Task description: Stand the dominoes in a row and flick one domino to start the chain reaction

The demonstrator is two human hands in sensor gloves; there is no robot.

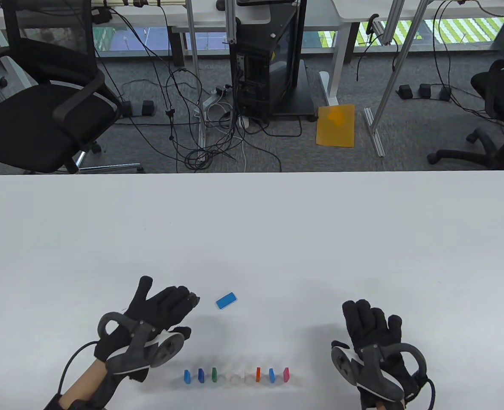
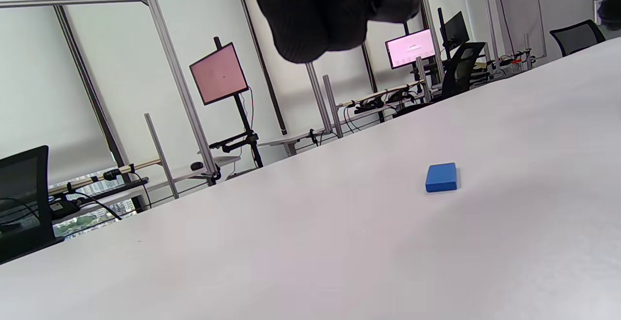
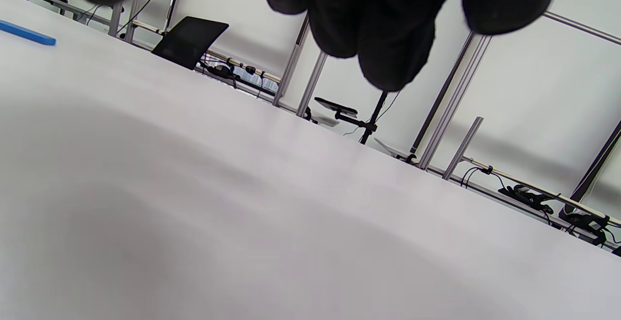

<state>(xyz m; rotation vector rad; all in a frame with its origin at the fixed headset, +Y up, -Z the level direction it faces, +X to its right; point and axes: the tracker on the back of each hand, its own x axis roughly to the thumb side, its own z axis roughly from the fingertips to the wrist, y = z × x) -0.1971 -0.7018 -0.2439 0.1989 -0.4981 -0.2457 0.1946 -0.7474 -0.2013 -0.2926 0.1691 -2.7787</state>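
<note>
Table view: flat blue domino looks light, rigid; pinch its long edges; left hand and right hand relaxed, empty.

Bright even light; soft shadows; fingers blurred.

We note a white table. Flat domino: bright blue. Standing row, left to right: blue, blue, green, two pale ones nearly matching the tabletop, orange, blue, pink. Both gloves, left hand and right hand, black; trackers grey.
</note>
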